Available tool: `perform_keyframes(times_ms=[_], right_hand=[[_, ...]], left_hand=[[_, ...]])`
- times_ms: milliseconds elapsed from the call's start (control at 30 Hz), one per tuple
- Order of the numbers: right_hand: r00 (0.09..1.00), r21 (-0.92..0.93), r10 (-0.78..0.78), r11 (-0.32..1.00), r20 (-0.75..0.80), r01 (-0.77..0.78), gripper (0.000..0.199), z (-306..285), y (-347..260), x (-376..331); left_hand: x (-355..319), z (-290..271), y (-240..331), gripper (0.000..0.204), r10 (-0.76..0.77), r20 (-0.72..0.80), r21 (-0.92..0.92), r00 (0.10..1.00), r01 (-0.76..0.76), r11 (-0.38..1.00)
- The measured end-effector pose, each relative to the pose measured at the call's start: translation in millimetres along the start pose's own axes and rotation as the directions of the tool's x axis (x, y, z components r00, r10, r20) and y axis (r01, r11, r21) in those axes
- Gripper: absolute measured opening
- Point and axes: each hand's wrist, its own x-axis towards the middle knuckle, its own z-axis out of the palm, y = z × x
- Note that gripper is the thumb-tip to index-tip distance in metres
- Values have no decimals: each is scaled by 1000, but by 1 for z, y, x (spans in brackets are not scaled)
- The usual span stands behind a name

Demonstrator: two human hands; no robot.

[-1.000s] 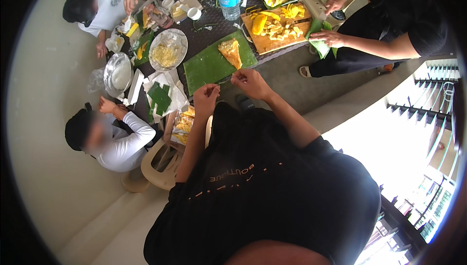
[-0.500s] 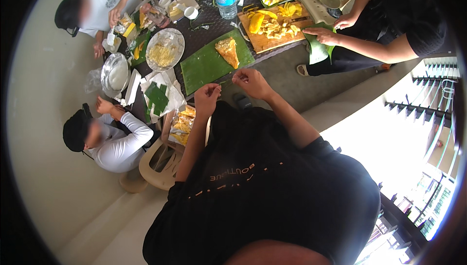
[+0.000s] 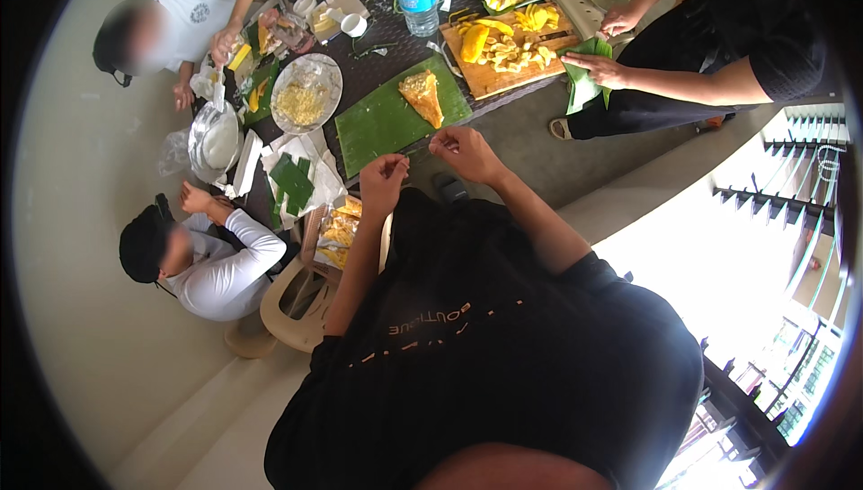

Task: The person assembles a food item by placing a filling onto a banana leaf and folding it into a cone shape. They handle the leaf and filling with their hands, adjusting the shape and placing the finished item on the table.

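Note:
My left hand [image 3: 384, 182] and my right hand [image 3: 467, 154] hover side by side at the near edge of the table, a short gap between them. Both have thumb and fingers pinched together; whatever they hold, if anything, is too small to make out. Just beyond them a green banana leaf piece [image 3: 370, 133] lies flat on the dark table. On its right part rests a golden, folded triangular pastry [image 3: 421, 99] with pale crumbs on top. Neither hand touches the pastry.
Around stand a plate of grated cheese [image 3: 306, 93], a wooden board [image 3: 485, 84] with sliced yellow fruit, a water bottle [image 3: 416, 0], a foil bowl [image 3: 216, 139] and a tray of wrapped pastries [image 3: 337, 234]. Two people work at left; another at right handles a leaf [image 3: 589, 76].
My hands stay in place. The person at right has brought a hand down to the leaf and lifted it slightly. The people at left have shifted a little.

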Motion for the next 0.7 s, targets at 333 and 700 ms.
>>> perform_keyframes(times_ms=[333,700], right_hand=[[1000,-6,-6,1000,4,6,23,1,7,-2],[999,13,-18,1000,-28,18,23,-3,8,-2]], left_hand=[[-6,3,-7,13,-13,6,-2,1000,13,1000],[0,8,2,15,26,-7,-6,1000,-26,1000]])
